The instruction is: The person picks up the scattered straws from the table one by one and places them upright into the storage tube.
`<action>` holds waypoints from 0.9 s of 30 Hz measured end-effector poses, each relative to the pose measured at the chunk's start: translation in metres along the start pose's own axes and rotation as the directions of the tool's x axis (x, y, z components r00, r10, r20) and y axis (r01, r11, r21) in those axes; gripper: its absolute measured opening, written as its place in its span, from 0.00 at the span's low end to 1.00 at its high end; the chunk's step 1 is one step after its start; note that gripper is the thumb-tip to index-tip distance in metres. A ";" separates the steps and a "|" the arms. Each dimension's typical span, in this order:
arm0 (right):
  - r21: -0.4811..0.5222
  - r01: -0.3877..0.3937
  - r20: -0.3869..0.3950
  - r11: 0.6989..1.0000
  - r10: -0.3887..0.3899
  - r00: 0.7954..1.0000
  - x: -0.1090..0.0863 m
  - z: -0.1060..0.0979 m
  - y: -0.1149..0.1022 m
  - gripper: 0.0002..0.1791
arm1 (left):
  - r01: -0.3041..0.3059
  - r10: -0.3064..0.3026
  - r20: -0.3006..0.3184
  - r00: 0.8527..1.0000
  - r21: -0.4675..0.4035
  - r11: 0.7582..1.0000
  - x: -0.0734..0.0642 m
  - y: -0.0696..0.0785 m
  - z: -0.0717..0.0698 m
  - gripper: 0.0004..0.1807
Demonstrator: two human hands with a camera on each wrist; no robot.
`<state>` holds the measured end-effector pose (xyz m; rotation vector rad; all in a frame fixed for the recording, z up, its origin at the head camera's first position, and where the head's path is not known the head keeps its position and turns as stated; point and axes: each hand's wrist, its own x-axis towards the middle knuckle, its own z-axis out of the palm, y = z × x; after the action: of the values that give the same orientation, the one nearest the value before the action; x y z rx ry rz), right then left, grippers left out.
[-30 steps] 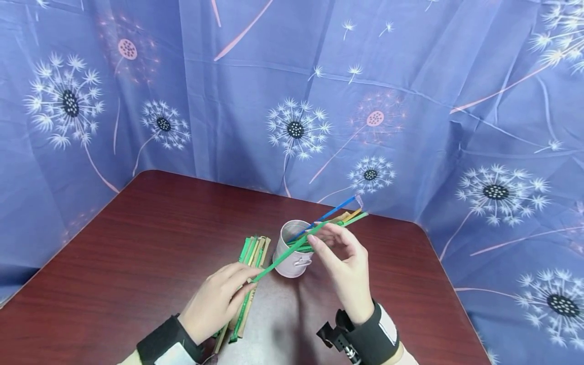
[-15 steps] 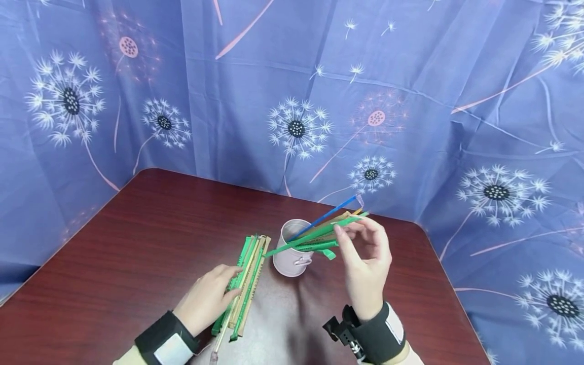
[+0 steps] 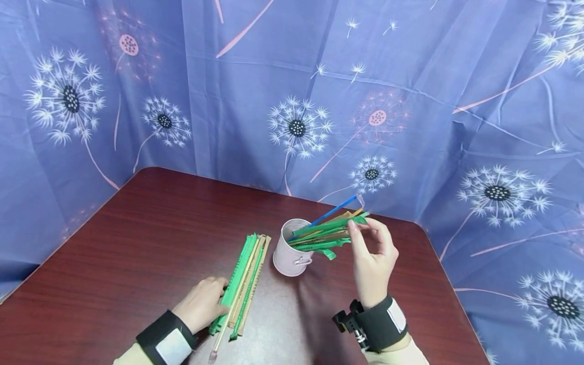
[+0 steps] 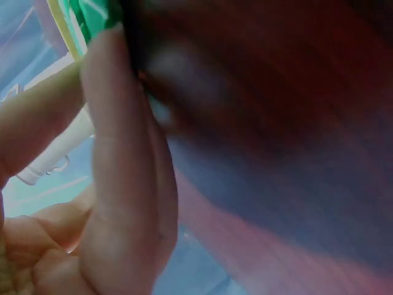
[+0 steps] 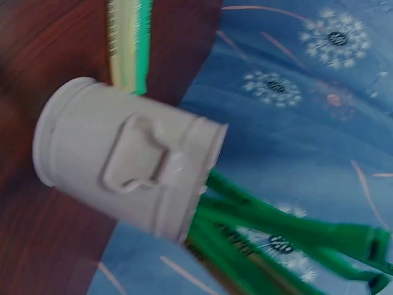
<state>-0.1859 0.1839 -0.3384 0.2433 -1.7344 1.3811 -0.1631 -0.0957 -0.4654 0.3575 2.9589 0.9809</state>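
A pale metal bucket (image 3: 290, 258) with small side handles stands mid-table, holding several slim wrapped straws in green and brown paper that lean out to the right. My right hand (image 3: 376, 253) pinches the upper end of a green wrapped straw (image 3: 326, 225) whose lower end is inside the bucket's rim. Left of the bucket lies a pile of wrapped straws (image 3: 248, 281), green and brown. My left hand (image 3: 201, 304) is at the pile's left side, thumb and fingers on a green wrapped straw (image 4: 98, 15). The right wrist view shows the bucket but not my fingers.
A blue straw (image 3: 335, 209) in clear wrap also sticks out of the bucket. One pale straw (image 3: 218, 344) pokes out from the pile's near end. The dark red tabletop (image 3: 182, 218) ends at a blue curtain (image 3: 237, 101) with dandelion prints.
The green straw went from both hands into the bucket, its upper end still in my right hand, which moved right. My left hand let go of it and came back to the pile.
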 end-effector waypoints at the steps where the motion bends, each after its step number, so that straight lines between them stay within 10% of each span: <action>1: -0.047 0.003 0.004 0.999 -0.003 1.000 0.000 0.000 0.003 0.11 | 0.010 -0.010 0.008 1.000 -0.013 1.000 0.000 0.000 0.000 0.24; 9: -0.276 0.029 0.054 0.961 -0.015 0.998 -0.002 -0.001 0.021 0.10 | 0.073 -0.069 0.050 0.996 -0.075 0.994 0.001 0.000 -0.001 0.26; 27: -0.386 0.052 0.228 0.921 0.041 0.973 -0.010 0.002 0.041 0.09 | 0.017 -0.018 -0.024 1.000 -0.042 0.999 -0.003 0.003 -0.007 0.22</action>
<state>-0.2064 0.1933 -0.3741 0.1916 -2.1604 1.0004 -0.1597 -0.0981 -0.4578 0.3202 2.9522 1.0507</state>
